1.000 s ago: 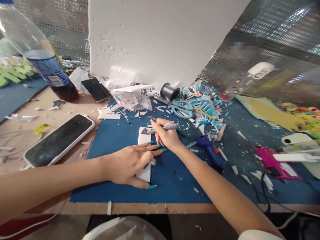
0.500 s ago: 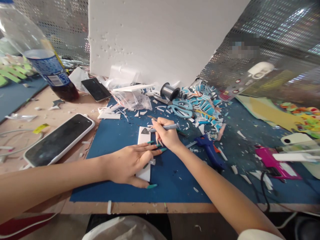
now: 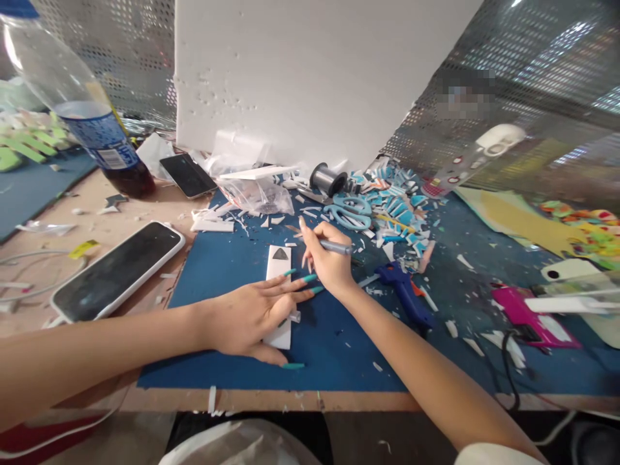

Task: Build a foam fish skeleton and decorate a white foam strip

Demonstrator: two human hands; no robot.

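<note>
A narrow white rectangular foam strip [image 3: 279,284], marked with a dark grey triangle [image 3: 280,254] near its far end, lay on the blue cutting mat [image 3: 232,258] covering the desk. The left hand [image 3: 252,316] pressed it flat, fingers spread apart. The right hand [image 3: 329,258] hovered beside it, fingers clamped on a slim grey craft knife [image 3: 336,247].

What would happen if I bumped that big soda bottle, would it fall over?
The bottle is tall and narrow, so a bump near the top might well tip it. Only a little dark drink shows near the bottom, so it is probably light and easy to shove. Its round, smooth plastic would likely roll across the table once it fell.
</note>
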